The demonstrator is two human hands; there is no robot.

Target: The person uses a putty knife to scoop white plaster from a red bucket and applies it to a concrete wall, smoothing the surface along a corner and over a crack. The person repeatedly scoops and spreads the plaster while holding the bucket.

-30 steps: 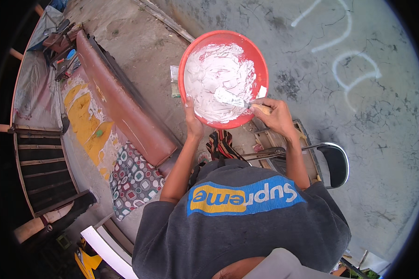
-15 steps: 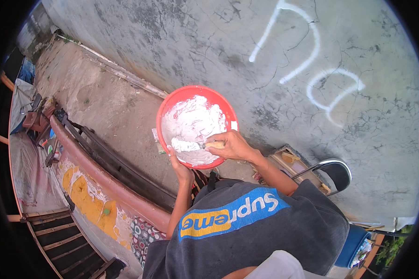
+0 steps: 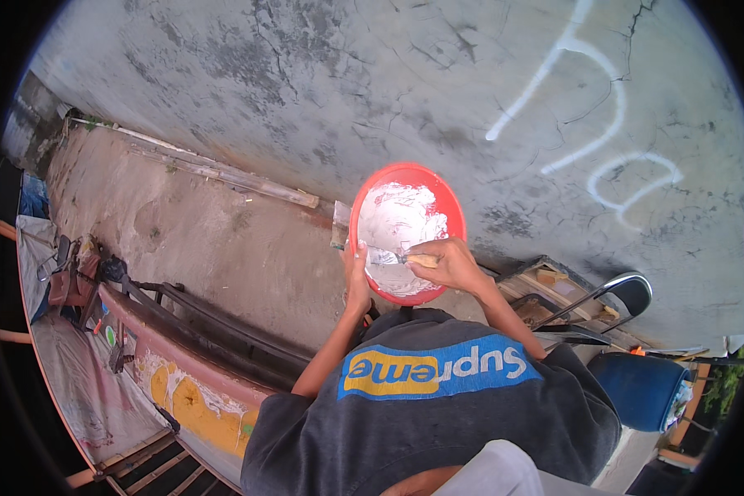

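Note:
A red plastic basin is held up in front of my chest, tilted. White putty-like paste is smeared over its inside. My left hand grips the basin's left rim, fingers partly hidden beneath it. Inside the near part of the basin, my right hand is closed round the wooden handle of a putty knife. Its paste-coated blade points left toward my left hand, close to the inner wall.
A cracked grey wall with white painted strokes rises ahead. Bamboo poles lie along its foot. To the right stand a wooden crate, a metal-framed chair and a blue drum. A dark bench is at left.
The basin and both hands have shifted right in view, and the basin is tilted more. Less white paste shows on the knife's blade. Both hands keep their holds.

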